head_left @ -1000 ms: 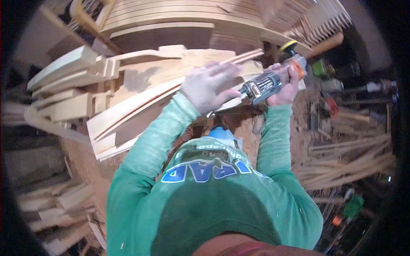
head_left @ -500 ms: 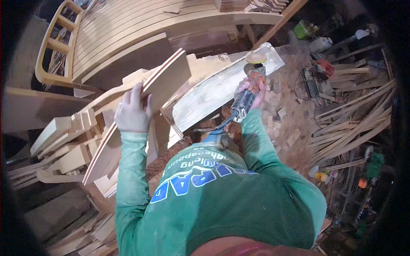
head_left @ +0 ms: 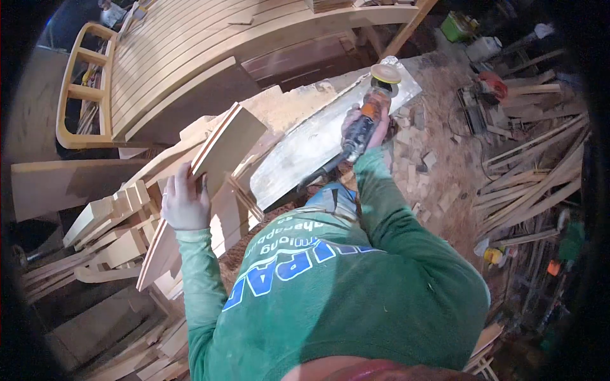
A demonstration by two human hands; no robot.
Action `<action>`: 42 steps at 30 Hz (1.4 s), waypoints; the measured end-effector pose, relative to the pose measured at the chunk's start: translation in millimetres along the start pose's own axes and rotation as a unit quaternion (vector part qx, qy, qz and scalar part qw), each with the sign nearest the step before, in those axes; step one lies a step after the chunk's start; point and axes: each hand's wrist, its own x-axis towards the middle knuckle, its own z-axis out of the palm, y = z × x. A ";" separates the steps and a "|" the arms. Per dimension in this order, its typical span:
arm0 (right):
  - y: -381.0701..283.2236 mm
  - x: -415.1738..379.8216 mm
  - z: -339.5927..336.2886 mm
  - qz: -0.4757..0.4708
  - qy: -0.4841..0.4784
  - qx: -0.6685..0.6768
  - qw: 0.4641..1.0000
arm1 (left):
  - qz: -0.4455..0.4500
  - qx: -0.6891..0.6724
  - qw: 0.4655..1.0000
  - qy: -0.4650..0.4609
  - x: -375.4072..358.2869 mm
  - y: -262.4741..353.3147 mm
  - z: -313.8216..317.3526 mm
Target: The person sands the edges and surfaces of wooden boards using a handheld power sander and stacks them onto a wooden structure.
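Observation:
My left hand (head_left: 185, 202) is closed around the edge of a curved wooden panel (head_left: 232, 143), whose long edge shows a reddish stripe between pale layers. The panel stands tilted on edge, slanting from lower left to upper right. In my right hand (head_left: 380, 130) is an angle grinder (head_left: 362, 130) with a black and orange body. Its round yellowish disc (head_left: 386, 73) points away from me, apart from the panel. Beneath the grinder lies a long pale, whitish board (head_left: 298, 159). The grinder's cord runs back toward my lap.
A large slatted wooden piece (head_left: 190, 51) with a ladder-like end frame (head_left: 86, 92) stands at the back. Cut wood blocks (head_left: 121, 244) are piled on the left. Offcuts (head_left: 438, 190) litter the dusty floor, and long wood strips (head_left: 540, 171) lie at right.
The panel and my left hand have shifted, the panel's far end moving down and left in view. The grinder has turned slightly, its disc now higher and showing more of its face.

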 end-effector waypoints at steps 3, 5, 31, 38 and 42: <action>50.7 -21.2 21.3 -0.066 0.147 -0.050 0.986 | 0.011 0.011 1.000 0.006 -1.0 -2.7 -0.6; 67.6 -28.9 8.1 -0.078 0.179 -0.135 0.971 | 0.003 0.018 1.000 0.000 -1.6 -3.0 -0.1; 98.6 -57.0 39.4 0.079 0.044 -0.935 0.343 | -0.074 0.102 0.966 -0.225 -17.0 -72.0 -46.3; 118.7 -35.6 132.6 0.026 -0.179 -0.927 0.330 | 0.127 -0.004 0.972 -0.199 42.5 -58.3 -90.9; 64.5 -51.6 175.6 0.177 -0.248 -0.738 0.602 | 0.221 -0.105 0.943 -0.224 131.7 -31.0 -121.4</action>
